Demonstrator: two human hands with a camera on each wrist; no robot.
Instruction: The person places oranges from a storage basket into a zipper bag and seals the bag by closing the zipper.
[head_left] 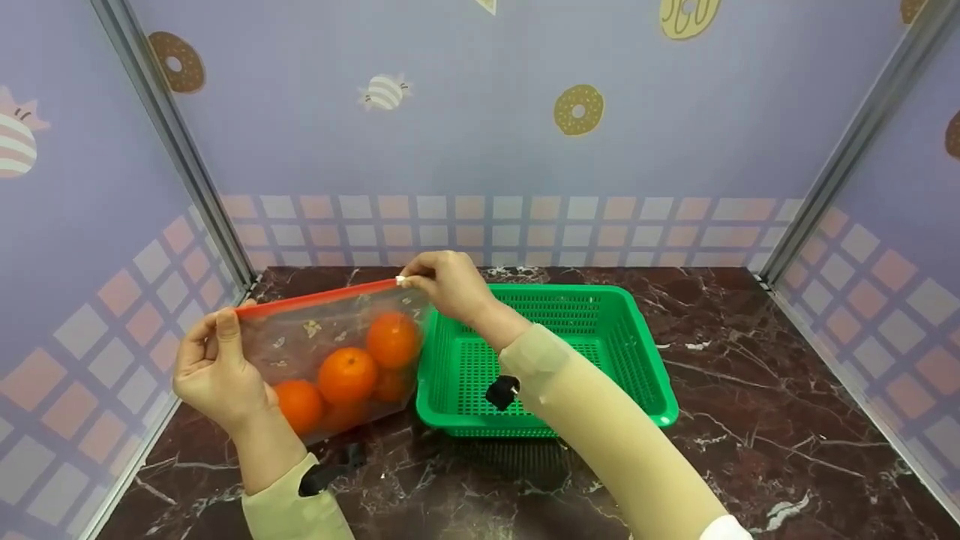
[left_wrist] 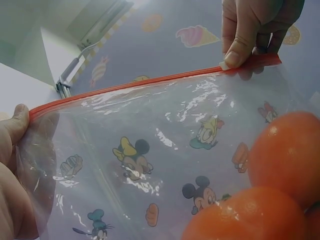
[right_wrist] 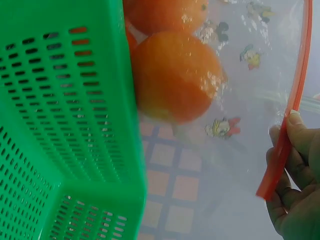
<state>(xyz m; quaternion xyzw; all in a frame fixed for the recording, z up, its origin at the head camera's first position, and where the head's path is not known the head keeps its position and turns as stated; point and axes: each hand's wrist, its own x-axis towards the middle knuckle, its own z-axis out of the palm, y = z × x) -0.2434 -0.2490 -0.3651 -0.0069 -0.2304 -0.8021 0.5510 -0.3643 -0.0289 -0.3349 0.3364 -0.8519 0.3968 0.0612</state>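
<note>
A clear zip bag (head_left: 300,337) with cartoon prints and a red zip strip (left_wrist: 150,82) holds several oranges (head_left: 349,375). My left hand (head_left: 221,367) pinches the strip's left end between thumb and fingers. At the other end, my right hand (head_left: 450,285) pinches a small white slider (head_left: 400,280) on the strip. The strip is stretched straight between both hands, rising toward the right. Down in the bag the oranges bunch along the bottom and right side. In the right wrist view one orange (right_wrist: 175,77) sits right beside the green basket's wall.
The green plastic basket (head_left: 660,375), with slotted sides, stands right of the bag under my right forearm. Both are on a dark red marbled tabletop (head_left: 750,420). Patterned panels (head_left: 480,150) close off the back and both sides, with metal posts at the corners.
</note>
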